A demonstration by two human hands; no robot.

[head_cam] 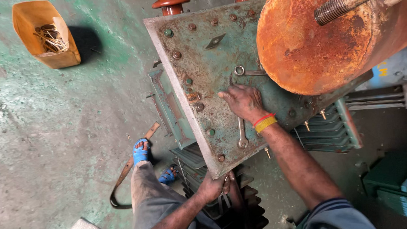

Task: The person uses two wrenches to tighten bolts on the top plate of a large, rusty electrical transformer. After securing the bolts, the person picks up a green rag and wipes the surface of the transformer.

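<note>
Right hand rests flat on a rusty green metal lid beside a wrench; left hand grips the lid's near edge.

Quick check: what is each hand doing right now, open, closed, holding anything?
Left hand: closed around the lower edge of the rusty cover plate.
Right hand: open, flat on the plate, over a spanner; grips nothing.

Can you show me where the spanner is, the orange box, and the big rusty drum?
spanner (242, 135): head view, on its shaft just below the right hand (244, 101).
orange box (67, 57): head view, on its front wall.
rusty drum (308, 46): head view, on its round end face.
</note>
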